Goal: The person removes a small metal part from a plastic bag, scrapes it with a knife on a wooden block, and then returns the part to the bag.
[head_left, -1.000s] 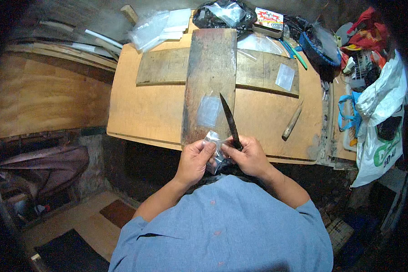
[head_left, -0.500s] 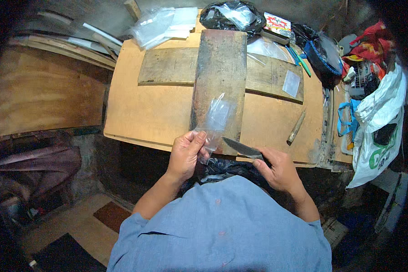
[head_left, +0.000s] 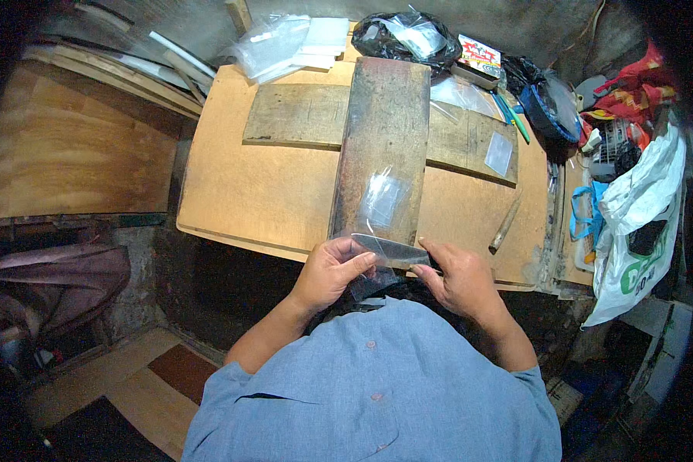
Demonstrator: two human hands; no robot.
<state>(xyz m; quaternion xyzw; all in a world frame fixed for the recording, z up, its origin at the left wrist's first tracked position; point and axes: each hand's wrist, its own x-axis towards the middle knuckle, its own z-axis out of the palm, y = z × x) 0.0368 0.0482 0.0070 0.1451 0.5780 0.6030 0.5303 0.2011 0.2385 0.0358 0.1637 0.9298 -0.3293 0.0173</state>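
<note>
My left hand (head_left: pixel 325 271) pinches a piece of clear plastic film (head_left: pixel 383 202) near the table's front edge. The film's far part lies over a worn, dark wooden plank (head_left: pixel 386 115), and its near end hangs below my fingers. A knife (head_left: pixel 393 250) is gripped in my right hand (head_left: pixel 463 280), thumb and fingers close to the handle end of the blade. Its grey blade lies sideways across the film, the tip reaching my left fingertips. The handle is mostly hidden in my right palm.
A second board (head_left: pixel 296 115) lies crosswise under the plank. Clear plastic sheets (head_left: pixel 289 50), a black plastic bag (head_left: pixel 366 35) and a small box (head_left: pixel 479 58) sit at the back. A wooden stick (head_left: pixel 505 225) rests at right, near a white sack (head_left: pixel 643 208).
My right hand has brought the knife left and up against the film, turning the blade across it. My left fingers now meet the blade's tip. The view has shifted slightly.
</note>
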